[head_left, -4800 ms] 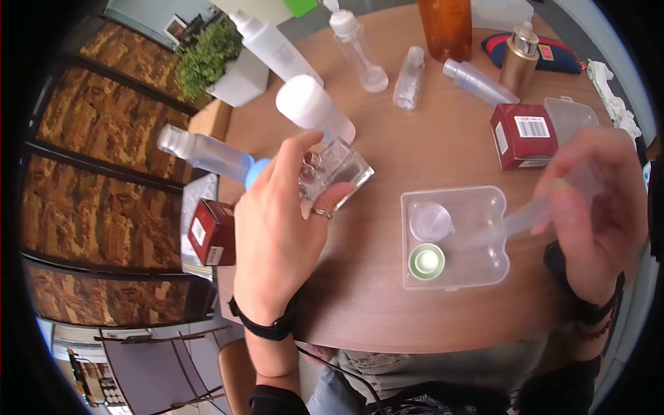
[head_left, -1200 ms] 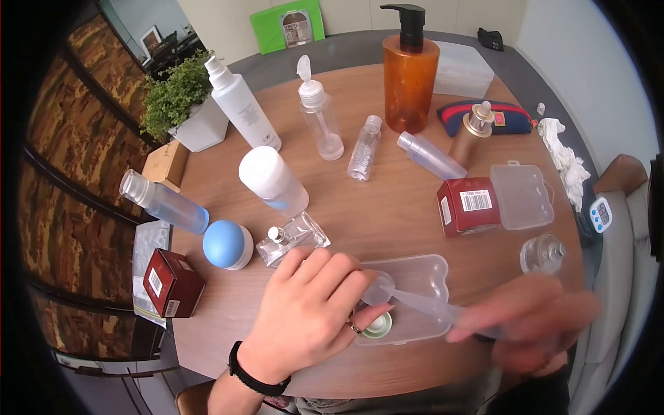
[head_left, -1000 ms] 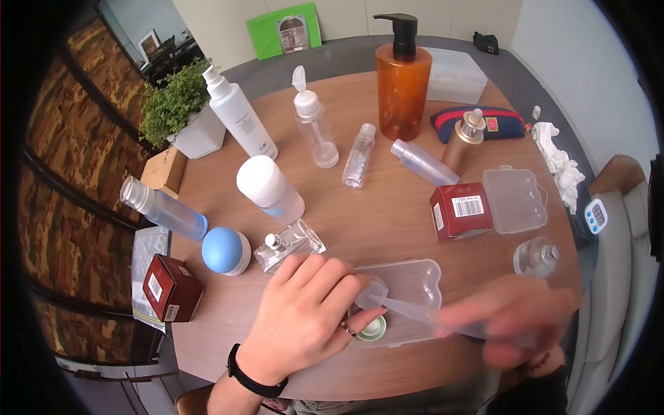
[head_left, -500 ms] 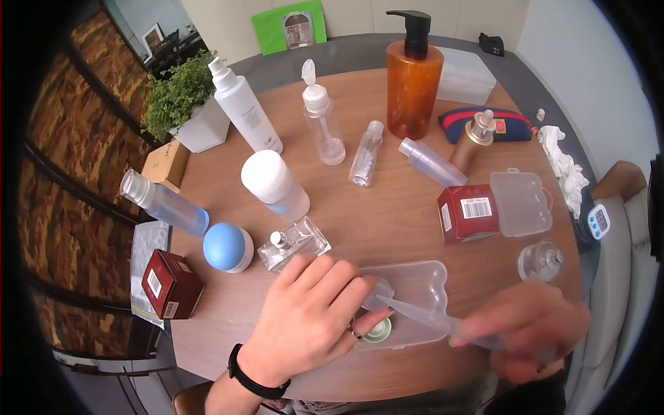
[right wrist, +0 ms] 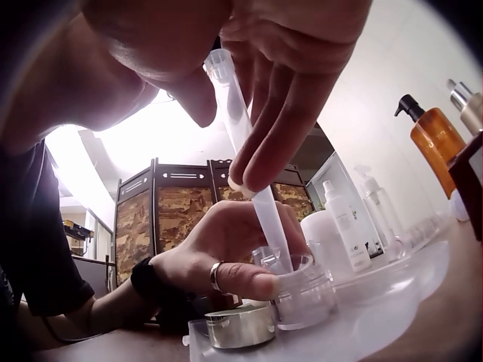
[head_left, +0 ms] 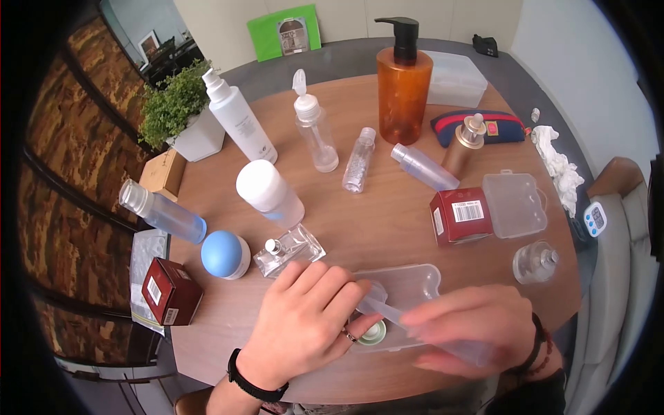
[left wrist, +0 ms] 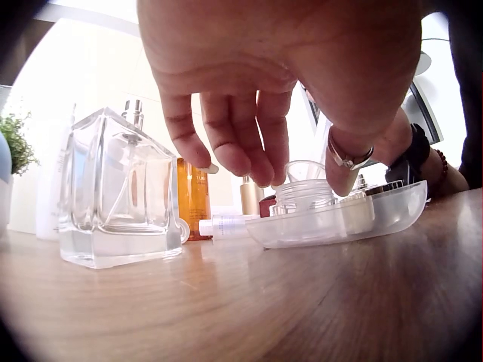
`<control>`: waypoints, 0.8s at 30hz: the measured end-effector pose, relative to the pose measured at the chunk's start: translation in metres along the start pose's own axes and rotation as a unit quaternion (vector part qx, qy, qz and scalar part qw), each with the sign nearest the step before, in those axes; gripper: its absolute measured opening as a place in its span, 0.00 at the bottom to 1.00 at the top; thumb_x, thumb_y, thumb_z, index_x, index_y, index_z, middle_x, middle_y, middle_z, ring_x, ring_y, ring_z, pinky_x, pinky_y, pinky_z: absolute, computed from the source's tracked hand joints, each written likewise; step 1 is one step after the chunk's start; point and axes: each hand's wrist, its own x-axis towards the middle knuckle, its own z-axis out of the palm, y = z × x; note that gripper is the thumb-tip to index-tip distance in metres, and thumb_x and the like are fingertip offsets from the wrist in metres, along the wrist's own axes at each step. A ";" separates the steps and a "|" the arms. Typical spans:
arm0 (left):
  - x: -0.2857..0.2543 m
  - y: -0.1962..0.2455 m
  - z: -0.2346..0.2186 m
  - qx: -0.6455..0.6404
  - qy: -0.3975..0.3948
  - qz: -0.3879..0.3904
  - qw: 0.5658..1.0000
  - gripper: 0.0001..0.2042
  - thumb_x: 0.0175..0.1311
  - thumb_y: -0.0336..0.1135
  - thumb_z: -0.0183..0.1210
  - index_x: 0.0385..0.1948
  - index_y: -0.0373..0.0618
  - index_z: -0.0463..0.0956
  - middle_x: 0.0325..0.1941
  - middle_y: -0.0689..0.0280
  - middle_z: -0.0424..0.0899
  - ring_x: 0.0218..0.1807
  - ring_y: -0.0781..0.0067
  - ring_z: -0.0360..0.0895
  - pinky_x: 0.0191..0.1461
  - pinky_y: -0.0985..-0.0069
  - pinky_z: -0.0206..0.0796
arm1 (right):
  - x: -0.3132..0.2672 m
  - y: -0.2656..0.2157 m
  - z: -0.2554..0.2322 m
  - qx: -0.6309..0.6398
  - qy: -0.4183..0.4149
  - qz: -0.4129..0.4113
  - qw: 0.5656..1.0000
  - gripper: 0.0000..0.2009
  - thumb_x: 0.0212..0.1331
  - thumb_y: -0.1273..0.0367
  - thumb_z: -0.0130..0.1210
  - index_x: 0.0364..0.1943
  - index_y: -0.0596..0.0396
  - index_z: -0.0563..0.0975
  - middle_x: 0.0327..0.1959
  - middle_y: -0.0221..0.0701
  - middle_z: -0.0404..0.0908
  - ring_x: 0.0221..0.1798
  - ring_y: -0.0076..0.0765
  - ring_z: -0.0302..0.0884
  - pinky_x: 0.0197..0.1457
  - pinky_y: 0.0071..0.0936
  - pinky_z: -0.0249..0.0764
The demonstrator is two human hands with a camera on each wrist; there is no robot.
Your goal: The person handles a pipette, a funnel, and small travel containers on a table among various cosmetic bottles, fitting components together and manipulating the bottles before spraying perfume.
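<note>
My left hand (head_left: 308,321) arches over a shallow clear plastic tray (head_left: 417,282). Its thumb and fingertips hold a small clear round jar (right wrist: 303,300) from both sides. Between the fingers of my right hand (head_left: 477,321) is a translucent tapered plastic tube (right wrist: 269,222), wide end up. The tube slants down to the left, its narrow tip inside the jar's mouth in the right wrist view. Beside the jar in the tray lies a pale green-rimmed lid (head_left: 373,335). A clear glass perfume bottle (left wrist: 124,196) lies just beyond my left fingers.
Left are a blue-domed jar (head_left: 225,254), a red box (head_left: 173,292) and a blue bottle (head_left: 166,214). A white-capped bottle (head_left: 266,190) stands behind. Right are another red box (head_left: 460,216), an open plastic case (head_left: 513,205) and a glass bottle (head_left: 535,263). An amber pump bottle (head_left: 403,97) stands farther back.
The left hand has gone from the perfume bottle to the small jar. The right hand has brought the tube to the jar, and in the last half second has shifted left.
</note>
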 end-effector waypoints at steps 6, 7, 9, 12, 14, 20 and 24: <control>0.003 0.003 -0.004 -0.002 0.005 0.018 1.000 0.15 0.50 0.40 0.71 0.36 0.45 0.80 0.33 0.68 0.76 0.36 0.66 0.74 0.41 0.70 0.63 | -0.001 -0.002 -0.005 -0.006 -0.012 -0.007 1.000 0.18 0.45 0.74 0.77 0.40 0.53 0.80 0.46 0.40 0.88 0.39 0.41 0.89 0.42 0.29 0.86; 0.003 0.003 -0.004 0.002 0.009 0.009 1.000 0.16 0.50 0.40 0.72 0.37 0.45 0.80 0.32 0.68 0.76 0.36 0.66 0.74 0.41 0.70 0.63 | -0.003 -0.004 -0.007 -0.026 0.001 -0.003 1.000 0.18 0.45 0.74 0.77 0.40 0.53 0.80 0.46 0.40 0.88 0.39 0.41 0.89 0.42 0.29 0.86; 0.005 0.004 -0.003 0.006 0.017 0.015 1.000 0.16 0.49 0.40 0.73 0.37 0.45 0.81 0.31 0.68 0.75 0.34 0.65 0.74 0.40 0.69 0.63 | -0.006 -0.003 -0.005 0.014 0.079 -0.006 0.997 0.17 0.46 0.72 0.77 0.40 0.52 0.81 0.46 0.37 0.88 0.39 0.41 0.89 0.40 0.28 0.85; 0.002 0.004 -0.003 -0.005 0.010 0.002 1.000 0.16 0.49 0.39 0.73 0.37 0.45 0.81 0.31 0.68 0.75 0.34 0.65 0.73 0.39 0.69 0.63 | -0.010 -0.001 -0.005 0.026 0.091 -0.012 0.995 0.17 0.47 0.71 0.76 0.41 0.51 0.80 0.47 0.34 0.88 0.39 0.38 0.89 0.39 0.25 0.84; 0.004 0.004 -0.002 -0.002 0.018 0.005 1.000 0.17 0.48 0.40 0.74 0.37 0.45 0.81 0.31 0.68 0.76 0.33 0.65 0.73 0.38 0.69 0.63 | -0.005 -0.005 -0.005 -0.004 0.069 -0.003 0.998 0.18 0.48 0.71 0.76 0.42 0.51 0.80 0.47 0.33 0.88 0.39 0.37 0.89 0.39 0.24 0.83; 0.003 0.003 -0.003 -0.009 0.017 0.006 1.000 0.17 0.47 0.41 0.75 0.36 0.45 0.81 0.31 0.68 0.76 0.33 0.65 0.74 0.39 0.68 0.63 | -0.005 0.000 0.003 -0.008 0.051 -0.006 0.999 0.19 0.49 0.71 0.75 0.44 0.52 0.79 0.47 0.32 0.88 0.40 0.36 0.89 0.39 0.23 0.83; 0.001 0.002 -0.001 -0.007 0.017 -0.001 1.000 0.17 0.47 0.41 0.74 0.36 0.45 0.81 0.31 0.67 0.76 0.34 0.64 0.74 0.39 0.68 0.64 | -0.010 0.008 0.004 0.000 0.133 -0.056 0.990 0.19 0.48 0.71 0.75 0.44 0.50 0.79 0.46 0.32 0.89 0.38 0.35 0.89 0.38 0.23 0.83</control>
